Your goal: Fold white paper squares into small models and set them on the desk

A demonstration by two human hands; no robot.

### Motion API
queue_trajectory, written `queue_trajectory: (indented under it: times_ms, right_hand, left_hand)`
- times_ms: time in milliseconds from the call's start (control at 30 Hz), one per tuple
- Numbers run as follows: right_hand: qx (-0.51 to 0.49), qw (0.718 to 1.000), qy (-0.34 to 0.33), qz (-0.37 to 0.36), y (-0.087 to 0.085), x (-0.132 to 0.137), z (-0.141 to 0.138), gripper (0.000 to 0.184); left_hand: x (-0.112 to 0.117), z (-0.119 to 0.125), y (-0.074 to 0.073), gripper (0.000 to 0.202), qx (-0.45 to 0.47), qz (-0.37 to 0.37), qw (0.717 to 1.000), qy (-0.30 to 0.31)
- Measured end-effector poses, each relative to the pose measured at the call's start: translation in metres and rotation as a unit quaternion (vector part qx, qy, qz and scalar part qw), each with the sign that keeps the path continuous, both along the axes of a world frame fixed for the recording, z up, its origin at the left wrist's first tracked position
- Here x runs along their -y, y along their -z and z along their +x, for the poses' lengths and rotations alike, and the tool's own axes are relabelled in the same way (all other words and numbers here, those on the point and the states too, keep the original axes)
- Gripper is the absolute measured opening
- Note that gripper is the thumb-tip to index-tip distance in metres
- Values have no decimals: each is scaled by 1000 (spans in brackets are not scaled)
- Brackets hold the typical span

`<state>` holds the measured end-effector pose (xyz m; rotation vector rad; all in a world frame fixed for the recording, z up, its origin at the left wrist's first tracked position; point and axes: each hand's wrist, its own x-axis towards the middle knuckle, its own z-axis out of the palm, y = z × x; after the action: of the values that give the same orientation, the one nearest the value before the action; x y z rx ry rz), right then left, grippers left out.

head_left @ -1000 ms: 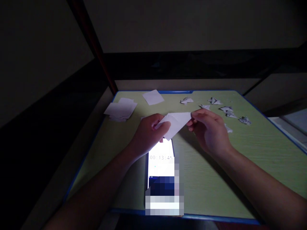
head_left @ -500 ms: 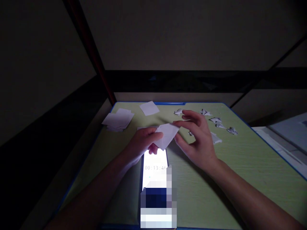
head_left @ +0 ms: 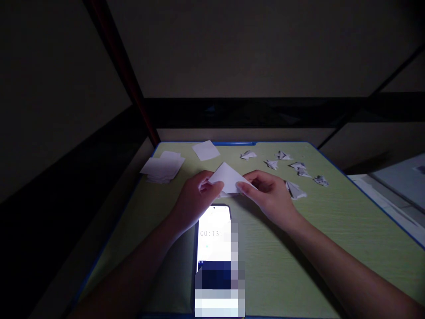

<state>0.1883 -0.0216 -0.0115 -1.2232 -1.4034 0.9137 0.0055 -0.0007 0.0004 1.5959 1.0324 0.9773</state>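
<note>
Dim walls (head_left: 249,48) crossed by a black band (head_left: 259,111) border my pale-green desk (head_left: 332,248), rimmed in blue. From left, a stack of white paper (head_left: 162,167) lies by the edge; my left hand (head_left: 195,195) pinches one side of a folded sheet (head_left: 227,176) at center, with a square sheet (head_left: 206,150) behind and a lit phone (head_left: 214,243) in front; my right hand (head_left: 269,192) grips its other side. Small folded paper pieces (head_left: 298,166) dot the right, near pale items (head_left: 400,179) beyond the desk.

Lit phone (head_left: 213,221) on blue-edged green table (head_left: 332,248), dark wall (head_left: 252,48) behind, reddish post (head_left: 123,66) at left
</note>
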Motion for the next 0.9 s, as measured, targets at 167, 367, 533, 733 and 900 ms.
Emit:
queue_trajectory:
  times_ms: [167, 367, 533, 733, 900]
  right_hand:
    - [-64, 995, -38, -64, 0, -1, 1, 18]
    - [-192, 960, -147, -141, -3, 1, -2, 28]
    - [-249, 948, -135, -147, -3, 0, -4, 25]
    - [-269, 947, -114, -135, -2, -3, 0, 23]
    - [-251, 958, -86, -105, 0, -3, 0, 31]
  left_hand:
    - [1, 0, -2, 16, -2, -18, 1000, 6]
    - [-3, -6, -2, 19, 14, 17, 1000, -13]
    - [-3, -10, 0, 15, -41, 170, 984, -40]
    - [-3, -10, 7, 22, -67, 247, 967, 1]
    - [-3, -8, 5, 27, -4, 110, 994, -10]
